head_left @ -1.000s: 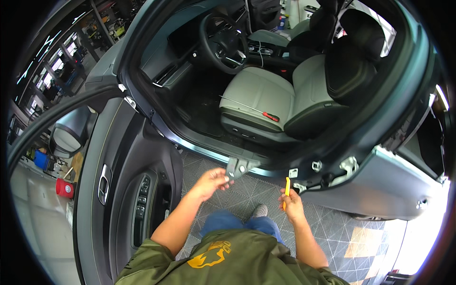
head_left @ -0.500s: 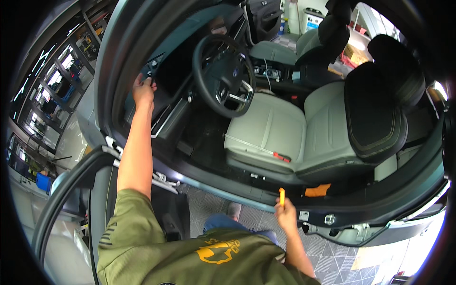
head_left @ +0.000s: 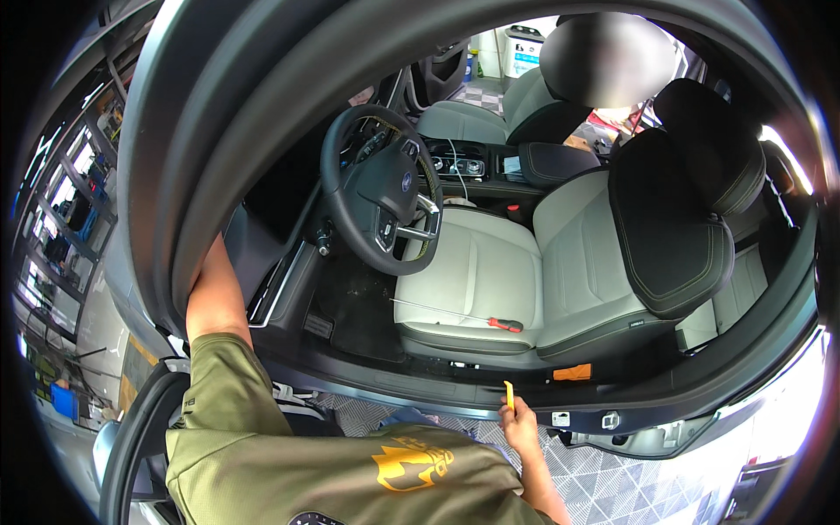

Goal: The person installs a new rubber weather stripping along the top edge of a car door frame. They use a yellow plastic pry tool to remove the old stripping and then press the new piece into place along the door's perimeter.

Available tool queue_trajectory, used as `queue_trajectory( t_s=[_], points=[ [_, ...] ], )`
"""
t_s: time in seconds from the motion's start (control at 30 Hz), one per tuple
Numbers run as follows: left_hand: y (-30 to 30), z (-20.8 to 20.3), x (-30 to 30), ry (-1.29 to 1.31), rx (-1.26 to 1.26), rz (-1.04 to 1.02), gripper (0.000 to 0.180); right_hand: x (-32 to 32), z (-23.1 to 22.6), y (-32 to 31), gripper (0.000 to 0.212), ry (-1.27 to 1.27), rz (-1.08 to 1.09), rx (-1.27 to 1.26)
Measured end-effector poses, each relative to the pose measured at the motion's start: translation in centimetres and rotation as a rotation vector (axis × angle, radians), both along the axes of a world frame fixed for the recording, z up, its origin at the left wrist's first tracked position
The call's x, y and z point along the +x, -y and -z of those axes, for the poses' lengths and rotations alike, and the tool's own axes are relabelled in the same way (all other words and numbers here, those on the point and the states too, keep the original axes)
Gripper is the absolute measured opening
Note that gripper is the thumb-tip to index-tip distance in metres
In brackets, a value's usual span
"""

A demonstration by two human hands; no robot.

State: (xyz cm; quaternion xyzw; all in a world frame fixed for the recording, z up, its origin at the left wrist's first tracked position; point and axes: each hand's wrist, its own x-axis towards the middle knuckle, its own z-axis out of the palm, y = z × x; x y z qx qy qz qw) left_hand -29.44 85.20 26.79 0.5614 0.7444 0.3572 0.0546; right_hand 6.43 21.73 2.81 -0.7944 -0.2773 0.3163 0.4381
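Observation:
My left forearm (head_left: 215,302) reaches in past the car's front door pillar (head_left: 166,188), which hides my left hand. Beside the door sill (head_left: 420,387), my right hand (head_left: 520,426) is closed around a slim yellow-orange pry tool (head_left: 509,396), its end pointing up. A long screwdriver (head_left: 505,325) with a red and black handle lies across the grey driver's seat (head_left: 477,254). Farther along the sill, close to the seat base, rests a flat orange piece (head_left: 572,372) whose kind I cannot make out.
The steering wheel (head_left: 331,179) stands between my left arm and the centre console (head_left: 490,185). A white cable (head_left: 460,171) runs over the console. Behind my left arm is the opened door's frame (head_left: 131,437). Another person, blurred, is beyond the passenger seat (head_left: 455,118).
My left hand, earlier seen with fingers bent at the dashboard's corner, is now hidden behind the pillar. My head view has shifted closer to the car. My right hand still holds the pry tool.

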Motion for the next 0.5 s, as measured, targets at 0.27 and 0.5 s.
queue_trajectory(
  t_s=[0.27, 0.5],
  points=[
    [4.9, 0.3, -0.2, -0.534, 0.097, -0.089, 0.057, 0.9, -0.5, -0.3, 0.023, 0.005, -0.115, -0.068],
    [20.6, 5.3, 4.3, -0.272, 0.461, 0.158, 0.06, 3.3, -0.6, 1.4, 0.025, 0.114, -0.398, 0.032]
  ],
)
